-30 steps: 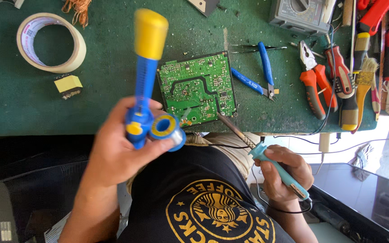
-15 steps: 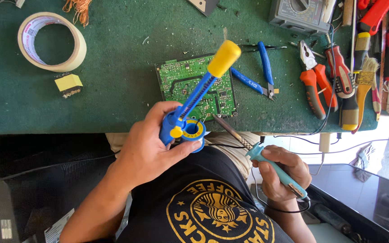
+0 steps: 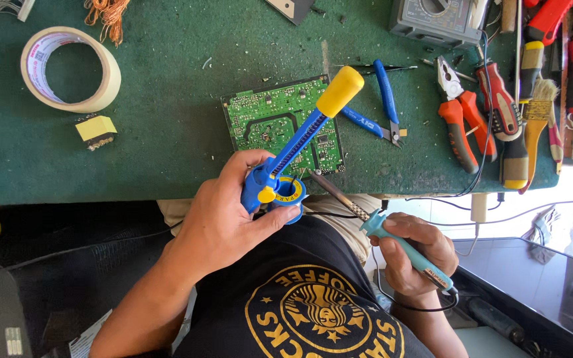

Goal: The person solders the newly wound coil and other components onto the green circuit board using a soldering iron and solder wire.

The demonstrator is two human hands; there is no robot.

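My left hand (image 3: 230,215) grips a blue desoldering pump (image 3: 298,142) with a yellow knob, together with a small blue solder spool (image 3: 291,194). The pump slants up to the right over a green circuit board (image 3: 280,122) lying on the green mat. My right hand (image 3: 411,252) holds a teal soldering iron (image 3: 392,235). Its metal tip points up-left and ends at the board's near edge, next to the spool.
A roll of tape (image 3: 67,69) and a small yellow transformer (image 3: 95,130) lie at the left. Blue cutters (image 3: 379,109), orange pliers (image 3: 459,119), screwdrivers (image 3: 509,126) and a brush (image 3: 537,132) lie right of the board. A multimeter (image 3: 436,16) sits at the back. The mat's (image 3: 167,159) near edge meets my lap.
My left hand has lowered and moved right, tilting the pump from upright to a slant over the board. The right hand with the iron has stayed almost still.
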